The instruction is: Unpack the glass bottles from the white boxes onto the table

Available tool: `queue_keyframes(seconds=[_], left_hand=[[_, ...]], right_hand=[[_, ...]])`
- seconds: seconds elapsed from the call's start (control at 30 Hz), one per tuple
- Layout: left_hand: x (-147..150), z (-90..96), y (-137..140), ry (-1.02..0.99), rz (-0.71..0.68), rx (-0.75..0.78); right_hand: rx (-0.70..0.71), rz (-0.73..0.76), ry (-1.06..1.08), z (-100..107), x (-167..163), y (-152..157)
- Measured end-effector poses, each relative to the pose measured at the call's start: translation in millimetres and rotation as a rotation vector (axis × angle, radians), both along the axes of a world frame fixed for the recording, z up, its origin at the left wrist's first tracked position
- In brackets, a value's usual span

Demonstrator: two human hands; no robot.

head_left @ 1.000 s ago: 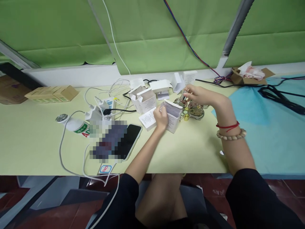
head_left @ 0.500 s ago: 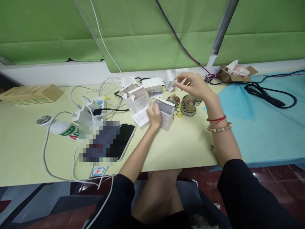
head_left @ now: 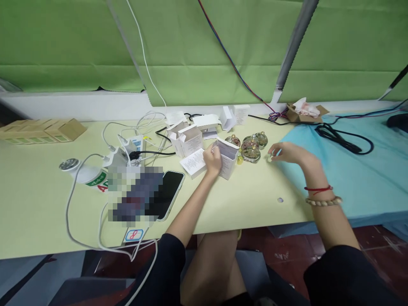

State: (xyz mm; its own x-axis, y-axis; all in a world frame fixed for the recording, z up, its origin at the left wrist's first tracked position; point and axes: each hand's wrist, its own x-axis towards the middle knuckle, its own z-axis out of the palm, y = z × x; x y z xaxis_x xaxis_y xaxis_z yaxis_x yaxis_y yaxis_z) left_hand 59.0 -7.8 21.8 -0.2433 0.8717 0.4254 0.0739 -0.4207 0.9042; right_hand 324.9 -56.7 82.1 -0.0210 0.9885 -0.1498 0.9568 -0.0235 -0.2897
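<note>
My left hand (head_left: pixel 212 160) is closed round the side of an upright white carton (head_left: pixel 228 160), whose top is open. Beside it a white printed carton (head_left: pixel 194 163) lies on the table under the wrist side of that hand. My right hand (head_left: pixel 285 153) hovers over the table near the blue cloth, fingertips pinched on a small pale thing (head_left: pixel 270 157) too blurred to name. Between the hands sit several round glass bottles (head_left: pixel 251 154) with gold-coloured tops. Small yellow-gold pieces (head_left: pixel 239 160) stand close by the carton, partly hidden by it.
More white cartons (head_left: pixel 188 141) stand and lie toward the back. A phone (head_left: pixel 170 193), a white bottle (head_left: pixel 84 172) and a power strip with plugs and cables (head_left: pixel 123 155) are on the left. Blue cloth (head_left: pixel 366 178), a black cable (head_left: pixel 344 142) and a cardboard box with tissue (head_left: pixel 302 114) lie right.
My right hand has moved right and down, from above the bottles toward the blue cloth. The left hand keeps its hold on the carton. The whole view has shifted slightly.
</note>
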Motion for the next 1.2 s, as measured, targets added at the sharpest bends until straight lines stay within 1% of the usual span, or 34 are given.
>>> queue_keyframes(seconds=[0.03,0.1,0.23,0.3,0.43,0.5,0.57,0.63,0.7,0.77,0.87,1.0,1.1,1.2], left_hand=[[0.3,-0.6,0.5,0.000,-0.004,0.000],[0.4,-2.3,1.7,0.008,-0.008,0.008],[-0.6,-5.4,4.0,0.049,-0.017,0.041],[-1.2,-5.9,4.4,0.055,-0.014,0.042],[-2.0,-5.4,3.5,0.017,0.003,0.020],[-2.5,-5.4,3.1,-0.005,-0.001,0.008],[-2.9,-5.9,2.9,-0.020,-0.008,-0.006],[-3.0,-7.0,3.1,-0.028,-0.007,-0.011],[-2.8,-8.5,3.6,-0.027,-0.002,-0.002],[-2.6,-10.0,4.4,-0.022,0.003,0.008],[-3.5,-10.6,5.6,-0.006,0.000,-0.015],[-7.1,-7.4,1.7,0.040,-0.041,-0.046],[-10.0,-4.4,-8.2,0.072,-0.069,-0.029],[-13.4,-2.9,-21.7,0.103,-0.059,-0.026]], right_hand=[[-0.021,0.015,0.006,-9.8,-0.6,-0.5],[-0.015,0.037,0.028,-21.3,-5.9,-4.4],[0.000,0.108,0.142,-24.3,-30.9,-18.8],[0.051,0.141,0.190,-26.3,-48.9,-24.2],[0.177,0.072,0.259,-33.3,-79.1,-30.2],[0.238,0.024,0.251,-31.3,-83.1,-36.5],[0.265,-0.009,0.189,-24.2,-78.7,-49.2],[0.209,-0.013,0.122,-16.1,-68.8,-68.3],[0.069,-0.001,0.072,-12.1,-57.3,-90.2],[-0.013,0.005,0.072,-14.8,-47.2,-109.7],[-0.022,0.048,0.183,-27.7,-38.7,-125.9],[0.098,0.066,0.312,-44.5,-47.1,-122.7],[0.197,0.125,0.381,-53.0,-70.0,-109.7],[0.279,0.166,0.435,-61.6,-99.8,-90.7]])
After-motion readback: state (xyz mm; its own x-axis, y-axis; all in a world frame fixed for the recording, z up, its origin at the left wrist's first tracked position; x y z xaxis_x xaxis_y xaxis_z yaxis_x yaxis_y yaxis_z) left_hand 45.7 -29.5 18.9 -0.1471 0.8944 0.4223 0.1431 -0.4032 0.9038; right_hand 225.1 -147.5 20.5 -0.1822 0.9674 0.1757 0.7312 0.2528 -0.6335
